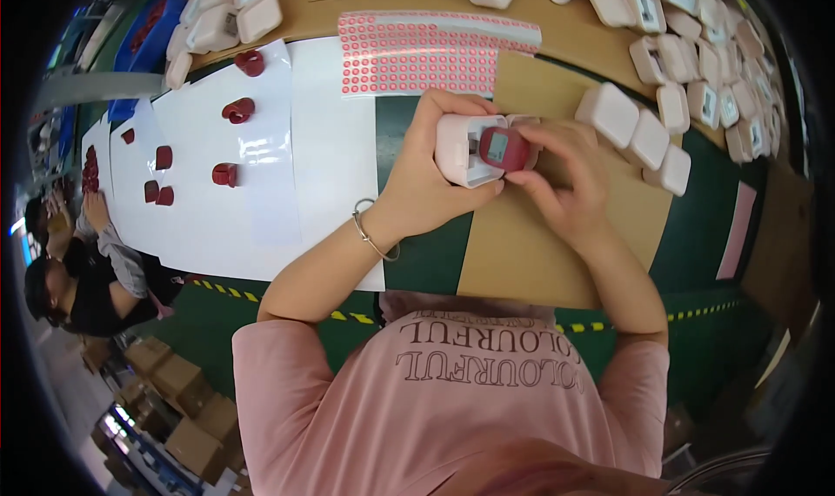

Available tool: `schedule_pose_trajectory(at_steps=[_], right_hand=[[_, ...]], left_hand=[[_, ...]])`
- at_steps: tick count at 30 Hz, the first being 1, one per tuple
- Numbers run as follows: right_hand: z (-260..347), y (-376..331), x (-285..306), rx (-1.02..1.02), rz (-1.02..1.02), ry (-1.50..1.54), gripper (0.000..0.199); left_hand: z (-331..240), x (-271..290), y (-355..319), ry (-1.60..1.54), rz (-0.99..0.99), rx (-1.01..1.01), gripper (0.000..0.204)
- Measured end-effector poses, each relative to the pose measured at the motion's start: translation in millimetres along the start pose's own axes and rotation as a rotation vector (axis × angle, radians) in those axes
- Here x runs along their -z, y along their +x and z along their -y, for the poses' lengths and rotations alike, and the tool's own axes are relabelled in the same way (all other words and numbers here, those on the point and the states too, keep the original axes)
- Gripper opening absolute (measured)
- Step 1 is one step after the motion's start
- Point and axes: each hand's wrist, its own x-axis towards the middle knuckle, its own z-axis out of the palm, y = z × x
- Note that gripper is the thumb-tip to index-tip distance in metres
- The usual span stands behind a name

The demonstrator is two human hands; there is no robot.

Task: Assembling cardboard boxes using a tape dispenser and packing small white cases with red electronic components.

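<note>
My left hand [416, 179] is wrapped round a small pale pink box [451, 151], which lies open on its side with a white inner rim. Between the thumb and fingers of my right hand [570, 183] is a dark red device [515, 151] with a small grey screen [498, 147]. The device sits right at the mouth of the box; whether it touches the insert inside, I cannot tell. Both hands are over the cardboard sheet [557, 235]. Several more red devices, such as the one with a curled strap [237, 110], lie on the white sheet [330, 209] to the left.
A sheet of round red stickers [417, 61] lies beyond my hands. Closed pale boxes [648, 139] stand to the right, and many open ones [696, 61] are heaped at the far right. More boxes [213, 26] and a blue bin [148, 39] are far left. Another person [87, 279] works at the left end.
</note>
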Motion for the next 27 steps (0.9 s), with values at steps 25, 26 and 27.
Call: schedule_pose_trajectory(at_steps=[25, 26, 27], right_hand=[[9.7, -8.9, -16.5, 0.107, -0.156, 0.007, 0.044], [8.6, -8.8, -15.0, 0.106, -0.157, 0.004, 0.044], [8.0, -8.0, -13.1, 0.126, -0.189, 0.062, 0.05]], left_hand=[[-5.3, -9.7, -9.2, -0.194, 0.148, 0.022, 0.057], [-8.2, -8.5, -7.1, -0.438, 0.156, 0.115, 0.042], [-9.8, -6.5, -5.4, -0.682, 0.163, 0.208, 0.031]])
